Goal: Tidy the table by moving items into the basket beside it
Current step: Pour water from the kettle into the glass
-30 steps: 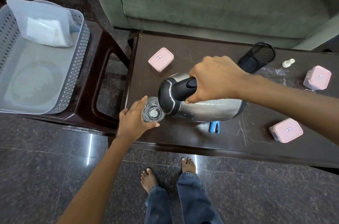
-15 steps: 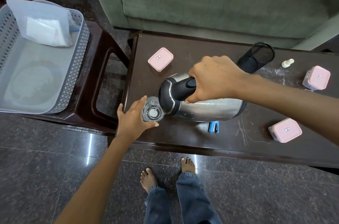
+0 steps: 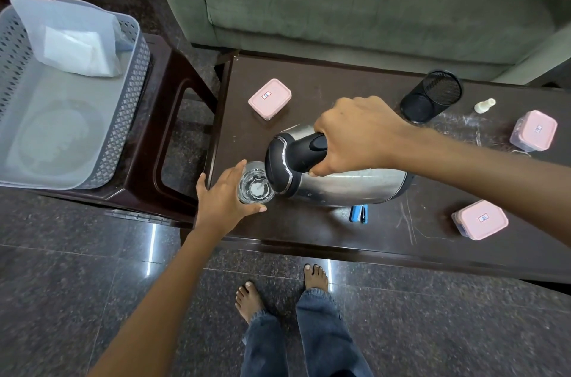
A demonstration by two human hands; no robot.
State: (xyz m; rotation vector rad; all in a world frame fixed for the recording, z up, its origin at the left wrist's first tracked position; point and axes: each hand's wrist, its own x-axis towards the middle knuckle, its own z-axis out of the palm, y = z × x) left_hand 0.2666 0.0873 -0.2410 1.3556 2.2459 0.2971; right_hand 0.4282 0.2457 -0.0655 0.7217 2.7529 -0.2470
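A steel kettle (image 3: 340, 188) with a black lid and handle is tipped on its side over the dark table (image 3: 309, 231). My right hand (image 3: 355, 135) grips its handle. The spout meets a clear glass (image 3: 255, 186) standing at the table's left front corner, with water in it. My left hand (image 3: 222, 197) is wrapped around that glass. The grey basket (image 3: 133, 92) sits to the left on a dark stool, holding a white bag (image 3: 74, 40) and a clear round lid.
Three pink lidded boxes (image 3: 269, 98) (image 3: 534, 130) (image 3: 480, 219) lie on the table, with a black mesh cup (image 3: 432, 97) on its side, a small white bottle (image 3: 484, 105) and a blue item (image 3: 358, 213) under the kettle. A green sofa stands behind. My bare feet are below.
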